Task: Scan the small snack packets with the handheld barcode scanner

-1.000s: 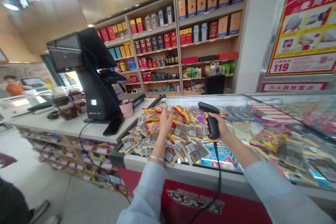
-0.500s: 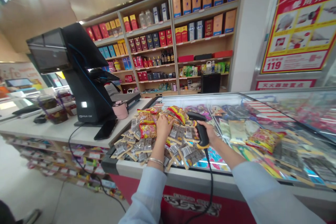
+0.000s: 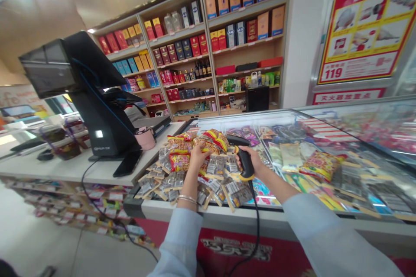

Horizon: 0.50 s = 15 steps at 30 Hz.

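My right hand (image 3: 255, 162) is wrapped round the grip of a black and yellow barcode scanner (image 3: 246, 162), whose head points left over the pile. A cable hangs from its base. My left hand (image 3: 198, 159) grips a red and yellow snack bag (image 3: 202, 143), thumb out to the right, with part of its fingers hidden against the bag. More snack bags (image 3: 179, 162) lie close to that hand on the left. Under and around them spread several small grey packets (image 3: 175, 179) with wooden-coloured strips, on the glass top of the freezer (image 3: 152, 207).
To the left, a counter (image 3: 113, 186) carries a black register with screens (image 3: 108, 121), a phone (image 3: 128, 163) and a pink cup (image 3: 145, 138). On the freezer's right lie another snack bag (image 3: 320, 165) and more grey packets (image 3: 357, 186). Shelves of boxes (image 3: 198, 47) stand behind.
The view has shifted slightly. My left hand has stayed at the snack bags, its thumb now more spread to the right. My right hand still holds the scanner at nearly the same place.
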Motion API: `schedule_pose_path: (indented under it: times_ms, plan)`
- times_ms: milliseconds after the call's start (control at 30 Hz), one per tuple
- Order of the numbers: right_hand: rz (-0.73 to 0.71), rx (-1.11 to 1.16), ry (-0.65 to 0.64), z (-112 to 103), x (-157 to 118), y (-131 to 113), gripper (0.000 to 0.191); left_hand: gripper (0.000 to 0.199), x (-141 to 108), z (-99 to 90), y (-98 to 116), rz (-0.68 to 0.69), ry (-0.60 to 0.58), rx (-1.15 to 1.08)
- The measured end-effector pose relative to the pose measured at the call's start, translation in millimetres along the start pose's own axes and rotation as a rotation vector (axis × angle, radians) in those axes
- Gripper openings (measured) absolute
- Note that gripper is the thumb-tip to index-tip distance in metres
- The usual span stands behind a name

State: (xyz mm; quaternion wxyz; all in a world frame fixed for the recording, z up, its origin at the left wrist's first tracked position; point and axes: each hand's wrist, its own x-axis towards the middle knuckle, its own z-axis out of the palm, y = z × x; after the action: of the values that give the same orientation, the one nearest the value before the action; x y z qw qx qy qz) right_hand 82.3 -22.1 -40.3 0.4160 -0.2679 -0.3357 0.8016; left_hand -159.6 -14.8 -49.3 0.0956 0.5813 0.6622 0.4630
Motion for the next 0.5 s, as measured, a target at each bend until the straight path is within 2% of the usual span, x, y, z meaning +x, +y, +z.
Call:
schedule_pose_path:
  times_ms: [133,233,500]
  plan:
    - [-0.018,0.006,-0.010,-0.6,0.7,1.3,0.021,0.063,-0.6,0.7,1.2,-0.042,-0.048,-0.004]
    - [-0.026,0.012,-0.022,-2.0,0.9,2.9,0.019,0.055,-1.2,2.6,4.6,-0.052,-0.079,0.084]
    - [-0.034,0.008,-0.036,-1.2,-0.1,3.2,0.021,0.046,-1.0,2.2,9.0,0.047,-0.182,0.190]
